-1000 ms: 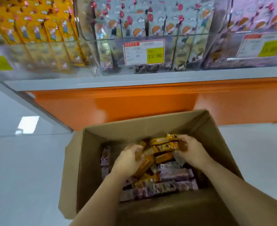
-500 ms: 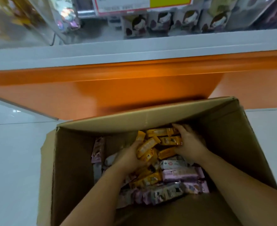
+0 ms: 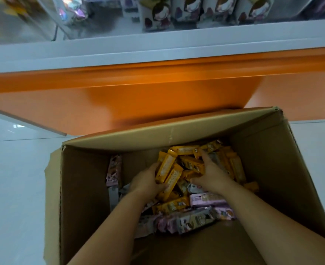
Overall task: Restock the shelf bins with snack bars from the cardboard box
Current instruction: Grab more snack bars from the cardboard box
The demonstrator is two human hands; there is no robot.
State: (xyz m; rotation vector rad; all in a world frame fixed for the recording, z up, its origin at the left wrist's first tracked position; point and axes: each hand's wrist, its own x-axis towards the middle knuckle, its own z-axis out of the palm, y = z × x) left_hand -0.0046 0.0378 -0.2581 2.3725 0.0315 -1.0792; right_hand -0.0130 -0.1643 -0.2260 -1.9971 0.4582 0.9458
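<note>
An open cardboard box (image 3: 81, 188) stands on the floor below me, holding several yellow snack bars (image 3: 184, 150) at the back and pink and grey bars (image 3: 205, 199) toward the front. My left hand (image 3: 146, 181) grips a bunch of yellow bars (image 3: 167, 170) that stand upright against its fingers. My right hand (image 3: 211, 174) lies on the yellow pile beside them, fingers curled over bars. The clear shelf bins (image 3: 158, 14) with packets run along the top.
The shelf's grey ledge (image 3: 158, 48) and orange base (image 3: 158, 96) stand just behind the box. Pale tiled floor (image 3: 14, 178) lies on both sides. The box's far flap (image 3: 158, 134) leans inward over the bars.
My view has tilted down and closer to the box. My left hand has gathered more yellow bars upright; my right hand has slid toward it over the pile.
</note>
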